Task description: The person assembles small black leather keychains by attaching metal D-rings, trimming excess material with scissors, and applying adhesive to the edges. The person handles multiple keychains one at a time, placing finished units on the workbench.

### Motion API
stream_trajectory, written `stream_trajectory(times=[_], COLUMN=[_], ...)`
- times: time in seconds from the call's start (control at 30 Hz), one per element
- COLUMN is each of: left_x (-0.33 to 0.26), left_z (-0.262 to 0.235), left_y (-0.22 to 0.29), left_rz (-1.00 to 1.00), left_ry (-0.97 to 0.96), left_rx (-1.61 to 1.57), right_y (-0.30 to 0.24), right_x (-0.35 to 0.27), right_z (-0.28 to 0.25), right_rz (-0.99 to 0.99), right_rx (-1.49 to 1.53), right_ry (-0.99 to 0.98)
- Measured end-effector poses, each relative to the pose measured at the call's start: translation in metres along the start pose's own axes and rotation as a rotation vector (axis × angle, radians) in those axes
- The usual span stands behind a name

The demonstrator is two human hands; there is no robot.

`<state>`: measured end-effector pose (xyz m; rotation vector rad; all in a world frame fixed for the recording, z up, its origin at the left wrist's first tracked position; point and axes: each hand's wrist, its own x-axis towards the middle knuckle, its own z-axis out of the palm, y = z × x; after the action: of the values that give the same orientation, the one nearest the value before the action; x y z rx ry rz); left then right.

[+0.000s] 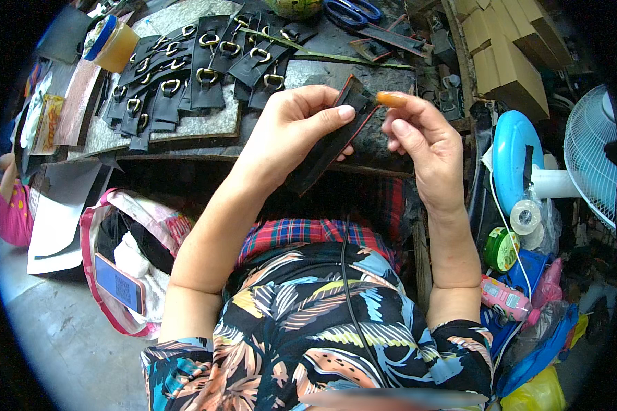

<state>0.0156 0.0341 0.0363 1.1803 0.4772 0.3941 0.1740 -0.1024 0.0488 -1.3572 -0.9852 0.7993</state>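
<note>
My left hand (pixel 291 130) is closed around a black leather-like strap piece (pixel 332 144) with reddish edges, thumb on top and fingers underneath. The piece slants from upper right to lower left above my lap. Beside its upper end is my right hand (pixel 425 137), its index finger stretched toward the strap's edge. An orange-brown covering or coating (pixel 391 100) wraps that fingertip; which of the two I cannot tell. The thumb stands apart from the index finger and the other fingers curl in. Many black straps with metal D-rings (pixel 206 68) lie on the bench at the left.
A tub of amber paste (pixel 115 46) stands at the bench's back left. Blue-handled scissors (pixel 353 14) lie at the back. Cardboard boxes (pixel 507 61) and a fan (pixel 593 154) are at the right. A pink-edged bag with a phone (pixel 120 282) sits at lower left.
</note>
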Motion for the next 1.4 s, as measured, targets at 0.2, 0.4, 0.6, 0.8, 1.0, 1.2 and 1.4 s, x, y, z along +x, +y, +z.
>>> stream_trajectory(times=[0.2,0.4,0.6,0.8,1.0,1.2,1.4], left_x=[-0.003,-0.008,-0.007,-0.004,-0.005,-0.003,0.009], left_z=[0.007,0.004,0.000,0.003,0.006,0.008,0.005], left_y=[0.001,0.004,0.003,0.003,0.008,0.006,0.005], left_rz=[-0.018,-0.022,0.003,0.030,0.028,0.049,0.120], left_ry=[-0.023,-0.030,-0.015,-0.077,-0.049,0.003,0.072], left_rx=[0.060,0.069,0.042,0.060,0.060,0.234,-0.028], right_y=[0.005,0.006,0.008,0.011,0.011,0.011,0.002], right_x=[0.009,0.016,-0.001,-0.005,-0.004,-0.007,-0.006], right_z=[0.001,0.001,-0.007,-0.008,-0.011,-0.012,-0.010], right_rz=[-0.293,-0.239,-0.279,-0.293,-0.237,-0.088,-0.299], right_rx=[-0.227,-0.138,-0.269,-0.372,-0.270,0.062,-0.263], right_ry=[0.045,0.126,-0.036,-0.101,-0.144,-0.214,-0.062])
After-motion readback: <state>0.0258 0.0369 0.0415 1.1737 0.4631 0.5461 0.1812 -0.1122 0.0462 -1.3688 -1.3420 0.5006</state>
